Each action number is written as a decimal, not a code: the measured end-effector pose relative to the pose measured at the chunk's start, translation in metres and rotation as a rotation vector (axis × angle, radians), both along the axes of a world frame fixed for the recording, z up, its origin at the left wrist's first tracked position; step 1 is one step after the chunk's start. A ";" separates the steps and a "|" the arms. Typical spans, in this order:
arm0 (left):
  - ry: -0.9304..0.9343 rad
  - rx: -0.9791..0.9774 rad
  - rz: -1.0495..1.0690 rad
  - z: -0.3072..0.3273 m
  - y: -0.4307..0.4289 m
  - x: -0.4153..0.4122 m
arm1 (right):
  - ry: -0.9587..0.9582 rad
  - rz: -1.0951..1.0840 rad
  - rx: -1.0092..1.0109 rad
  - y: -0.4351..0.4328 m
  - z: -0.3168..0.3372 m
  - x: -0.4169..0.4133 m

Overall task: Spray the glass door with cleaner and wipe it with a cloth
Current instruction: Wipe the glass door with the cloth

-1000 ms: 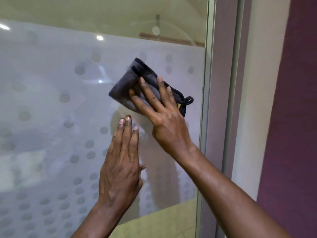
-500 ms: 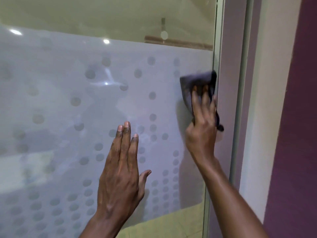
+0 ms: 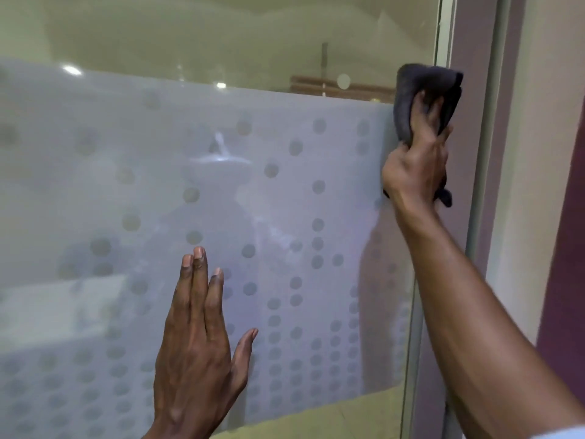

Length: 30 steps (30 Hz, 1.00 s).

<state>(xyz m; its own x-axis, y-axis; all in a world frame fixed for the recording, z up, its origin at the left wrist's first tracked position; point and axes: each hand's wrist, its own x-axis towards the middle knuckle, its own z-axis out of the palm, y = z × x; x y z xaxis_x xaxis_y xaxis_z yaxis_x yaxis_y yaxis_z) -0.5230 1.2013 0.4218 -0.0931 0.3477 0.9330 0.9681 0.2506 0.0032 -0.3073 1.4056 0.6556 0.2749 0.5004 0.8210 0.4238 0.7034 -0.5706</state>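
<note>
Right hand clamped on dark grey folded microfibre cloth, fingers over its front, pressing it on frosted dotted glass door at right edge beside mauve door frame. Left hand flat on glass lower down, fingers together, thumb spread, holding nothing.

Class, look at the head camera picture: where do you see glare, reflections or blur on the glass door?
Head view: ceiling lights glare as bright spots on the glass door at upper left; the frosted band blurs whatever lies behind; the right hand with the cloth is slightly soft, the left hand sharper.
</note>
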 end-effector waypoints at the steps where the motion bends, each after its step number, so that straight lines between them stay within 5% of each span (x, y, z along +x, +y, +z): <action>1: 0.002 0.000 0.005 0.000 -0.004 -0.004 | 0.011 0.007 0.006 -0.004 0.011 -0.005; 8: 0.014 0.030 0.026 0.004 -0.021 -0.028 | -0.152 0.117 0.287 -0.073 0.011 -0.094; 19: -0.047 0.119 0.057 0.005 -0.059 -0.063 | -0.688 0.184 0.519 -0.185 -0.037 -0.202; 30: -0.068 0.143 0.077 -0.025 -0.127 -0.128 | -0.770 0.283 0.533 -0.207 -0.202 -0.202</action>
